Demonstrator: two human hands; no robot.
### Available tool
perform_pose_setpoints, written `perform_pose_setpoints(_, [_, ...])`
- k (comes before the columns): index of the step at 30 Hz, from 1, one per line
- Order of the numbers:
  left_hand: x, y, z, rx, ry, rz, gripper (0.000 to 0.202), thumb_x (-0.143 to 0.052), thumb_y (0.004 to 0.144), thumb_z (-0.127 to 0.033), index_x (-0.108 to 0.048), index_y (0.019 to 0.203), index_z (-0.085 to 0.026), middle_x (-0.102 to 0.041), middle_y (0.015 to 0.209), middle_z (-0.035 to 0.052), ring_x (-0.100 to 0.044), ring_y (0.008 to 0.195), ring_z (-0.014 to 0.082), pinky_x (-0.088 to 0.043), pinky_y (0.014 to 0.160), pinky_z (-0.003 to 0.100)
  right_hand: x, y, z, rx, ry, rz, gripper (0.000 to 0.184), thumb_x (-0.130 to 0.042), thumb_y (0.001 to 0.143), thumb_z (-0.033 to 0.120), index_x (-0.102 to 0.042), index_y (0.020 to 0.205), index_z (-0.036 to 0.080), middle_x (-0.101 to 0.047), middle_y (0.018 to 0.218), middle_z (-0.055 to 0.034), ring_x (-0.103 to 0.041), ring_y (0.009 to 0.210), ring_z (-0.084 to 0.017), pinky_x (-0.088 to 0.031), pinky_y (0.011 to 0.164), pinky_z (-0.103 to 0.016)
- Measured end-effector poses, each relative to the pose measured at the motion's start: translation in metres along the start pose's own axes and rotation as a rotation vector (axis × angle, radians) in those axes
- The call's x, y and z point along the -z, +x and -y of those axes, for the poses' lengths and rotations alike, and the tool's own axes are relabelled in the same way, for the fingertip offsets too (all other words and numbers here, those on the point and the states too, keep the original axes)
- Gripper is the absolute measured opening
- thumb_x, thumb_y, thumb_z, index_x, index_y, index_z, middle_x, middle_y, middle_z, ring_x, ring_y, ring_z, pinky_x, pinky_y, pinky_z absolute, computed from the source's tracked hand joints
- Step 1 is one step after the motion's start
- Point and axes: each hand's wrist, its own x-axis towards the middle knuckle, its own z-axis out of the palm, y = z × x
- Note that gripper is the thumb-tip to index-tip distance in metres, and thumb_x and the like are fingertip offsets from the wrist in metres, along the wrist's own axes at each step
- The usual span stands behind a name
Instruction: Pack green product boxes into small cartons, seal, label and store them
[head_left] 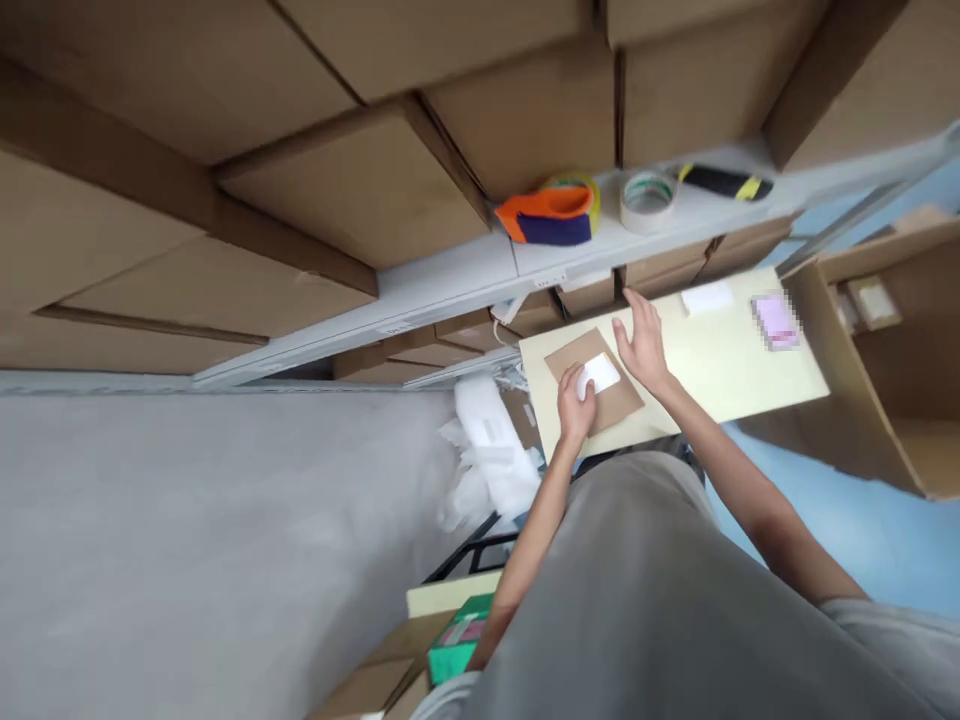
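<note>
A flat brown piece of cardboard or a thin parcel (616,405) lies at an angle on the pale yellow tabletop (735,375). On its upper face is a white label (604,370). My left hand (576,408) rests on the parcel, its fingers lying at the label's left edge and covering part of it. Just right of the parcel, my right hand (645,345) is raised with thumb and fingers apart, holding nothing.
A white slip (707,298) and a blurred pink item (777,321) lie on the table. An open carton (847,370) stands right. The shelf above holds an orange-and-blue tape dispenser (551,215), a tape roll (648,200), a black-and-yellow tool (724,183) and stacked boxes (360,190).
</note>
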Motion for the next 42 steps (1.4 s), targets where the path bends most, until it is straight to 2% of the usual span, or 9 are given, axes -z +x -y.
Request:
perform_pose_setpoints(5, [-0.041, -0.033, 0.005, -0.206, 0.215, 0.231, 0.046, -0.051, 0.118, -0.042, -0.069, 0.157, -0.025, -0.048, 0.184, 0.0137, -0.023, 0.182, 0.0323, -0.024, 0.147, 0.065, -0.018, -0.173, -0.068, -0.519, 0.132, -0.014, 0.087, -0.031, 0.114, 0.079, -0.055, 0.169, 0.015, -0.062, 0.168, -0.0259, -0.056, 0.16, -0.041, -0.039, 0.137, -0.071])
perform_pose_setpoints(10, [-0.061, -0.041, 0.015, -0.264, 0.292, 0.376, 0.055, -0.039, 0.121, -0.046, -0.062, 0.163, -0.019, -0.049, 0.183, 0.0181, -0.022, 0.182, 0.0304, -0.016, 0.148, 0.063, -0.021, -0.245, -0.075, -0.715, 0.271, 0.042, 0.096, -0.029, 0.112, 0.087, -0.057, 0.171, 0.017, -0.059, 0.174, -0.0219, -0.054, 0.165, -0.038, -0.036, 0.142, -0.066])
perform_pose_setpoints(18, [-0.065, -0.046, 0.026, -0.232, 0.315, 0.328, 0.064, -0.038, 0.12, -0.053, -0.055, 0.17, -0.016, -0.047, 0.183, 0.0228, -0.02, 0.182, 0.0309, -0.016, 0.149, 0.061, -0.04, -0.226, -0.066, -0.748, 0.586, 0.12, 0.098, -0.025, 0.109, 0.093, -0.067, 0.166, 0.026, -0.063, 0.173, -0.0072, -0.052, 0.168, -0.031, -0.033, 0.147, -0.054])
perform_pose_setpoints(26, [-0.067, -0.045, 0.03, -0.272, 0.315, 0.3, 0.062, -0.038, 0.12, -0.055, -0.058, 0.165, -0.018, -0.05, 0.18, 0.0238, -0.024, 0.181, 0.0312, -0.019, 0.148, 0.06, -0.059, -0.186, -0.09, -0.791, 0.681, 0.24, 0.109, -0.021, 0.101, 0.103, -0.075, 0.158, 0.027, -0.062, 0.174, -0.006, -0.049, 0.17, -0.033, -0.029, 0.148, -0.055])
perform_pose_setpoints(31, [-0.065, -0.042, 0.02, -0.257, 0.294, 0.313, 0.059, -0.04, 0.119, -0.054, -0.058, 0.165, -0.02, -0.052, 0.179, 0.0212, -0.03, 0.179, 0.0312, -0.024, 0.147, 0.06, -0.054, -0.191, -0.094, -0.853, 0.666, 0.191, 0.109, -0.03, 0.099, 0.104, -0.069, 0.164, 0.025, -0.057, 0.178, -0.0069, -0.044, 0.174, -0.032, -0.024, 0.149, -0.052])
perform_pose_setpoints(33, [-0.057, -0.026, 0.012, -0.247, 0.284, 0.293, 0.059, -0.044, 0.118, -0.055, -0.057, 0.165, -0.021, -0.051, 0.179, 0.0203, -0.037, 0.176, 0.0306, -0.028, 0.146, 0.057, -0.049, -0.204, -0.092, -0.927, 0.594, 0.084, 0.112, -0.033, 0.098, 0.105, -0.067, 0.165, 0.022, -0.057, 0.178, -0.0114, -0.045, 0.173, -0.034, -0.027, 0.148, -0.054])
perform_pose_setpoints(36, [-0.037, 0.026, 0.006, -0.207, 0.285, 0.215, 0.057, -0.05, 0.118, -0.052, -0.058, 0.163, -0.018, -0.048, 0.181, 0.0198, -0.037, 0.175, 0.0293, -0.026, 0.147, 0.05, -0.045, -0.227, -0.088, -1.093, 0.602, -0.004, 0.111, -0.032, 0.097, 0.105, -0.07, 0.157, 0.02, -0.068, 0.165, -0.0205, -0.062, 0.158, -0.041, -0.048, 0.135, -0.065])
perform_pose_setpoints(39, [-0.022, 0.094, 0.015, -0.126, 0.326, 0.168, 0.062, -0.052, 0.117, -0.048, -0.054, 0.165, -0.009, -0.051, 0.178, 0.0218, -0.04, 0.171, 0.0283, -0.025, 0.146, 0.049, -0.047, -0.239, -0.082, -1.275, 0.799, 0.053, 0.106, -0.034, 0.099, 0.103, -0.07, 0.154, 0.019, -0.071, 0.158, -0.0263, -0.074, 0.141, -0.044, -0.063, 0.117, -0.069])
perform_pose_setpoints(42, [-0.02, 0.145, 0.028, -0.023, 0.335, 0.251, 0.07, -0.049, 0.118, -0.061, -0.062, 0.152, -0.002, -0.069, 0.158, 0.0279, -0.06, 0.151, 0.0334, -0.041, 0.135, 0.06, -0.053, -0.228, -0.075, -1.378, 0.993, 0.139, 0.105, -0.032, 0.102, 0.098, -0.063, 0.16, 0.017, -0.07, 0.16, -0.0283, -0.074, 0.143, -0.042, -0.063, 0.118, -0.066])
